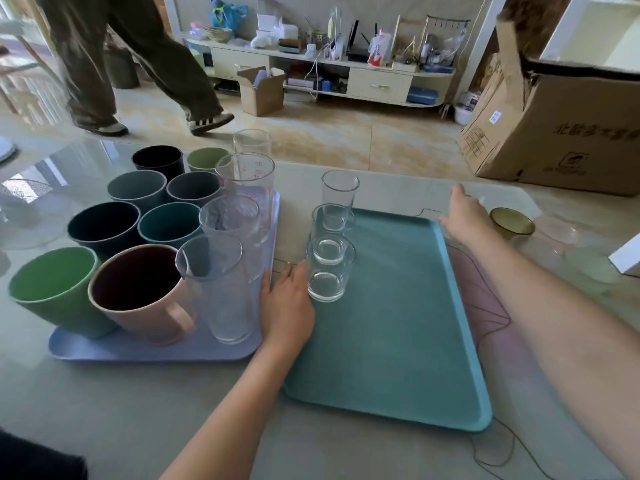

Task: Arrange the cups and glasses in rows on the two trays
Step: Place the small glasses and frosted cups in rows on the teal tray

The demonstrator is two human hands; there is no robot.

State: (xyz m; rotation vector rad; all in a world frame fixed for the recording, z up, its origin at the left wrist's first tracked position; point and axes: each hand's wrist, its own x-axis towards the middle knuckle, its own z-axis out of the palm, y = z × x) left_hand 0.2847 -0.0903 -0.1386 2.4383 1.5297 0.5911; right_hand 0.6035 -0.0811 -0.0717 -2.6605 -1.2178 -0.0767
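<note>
Three short clear glasses [329,268] stood in a row along the left edge of the teal tray [398,323], which lay at 3 o'clock from the lavender tray [138,348] carrying coloured cups [104,230] in two rows and a row of tall glasses [221,289]. The left hand [287,306] rested flat, fingers straight, on the worktop [104,410] between the trays, touching the nearest short glass. The right hand [465,216] reached toward 1 o'clock at the teal tray's far corner beside an olive bowl [512,221]; its grasp could not be told.
</note>
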